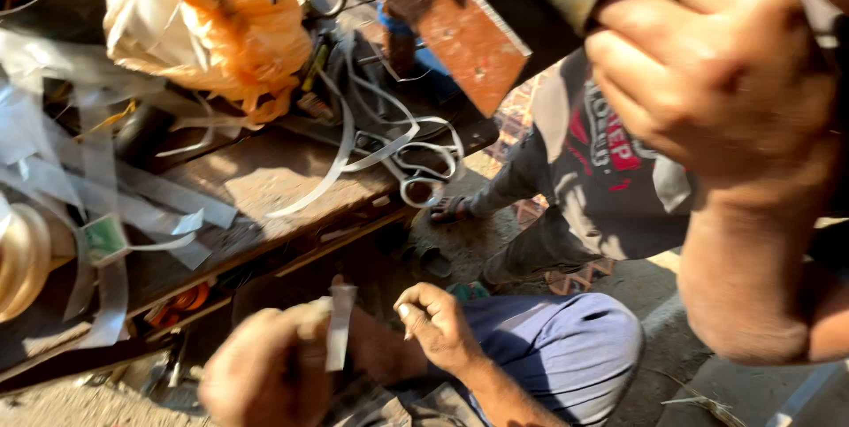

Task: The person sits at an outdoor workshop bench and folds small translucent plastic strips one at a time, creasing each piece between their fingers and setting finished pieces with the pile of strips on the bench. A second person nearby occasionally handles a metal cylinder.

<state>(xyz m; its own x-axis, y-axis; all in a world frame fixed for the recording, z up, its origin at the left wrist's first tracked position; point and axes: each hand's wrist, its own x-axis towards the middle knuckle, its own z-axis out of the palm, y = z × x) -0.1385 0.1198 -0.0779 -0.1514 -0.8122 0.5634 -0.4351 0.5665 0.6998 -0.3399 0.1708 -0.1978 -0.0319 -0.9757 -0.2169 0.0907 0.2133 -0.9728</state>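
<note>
The left hand (265, 374), near and low, had its fingers pinched on a thin metal strip (339, 325) standing upright beside another person's hand (433, 321). It looked light, springy and sharp-edged, best held by its flat faces. The right hand (707, 64), up right, was fisted round a dark bar (818, 3).

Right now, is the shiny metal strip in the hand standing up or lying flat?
Standing up. The metal strip points straight up, pinched at its lower end by the blurry left hand.
</note>
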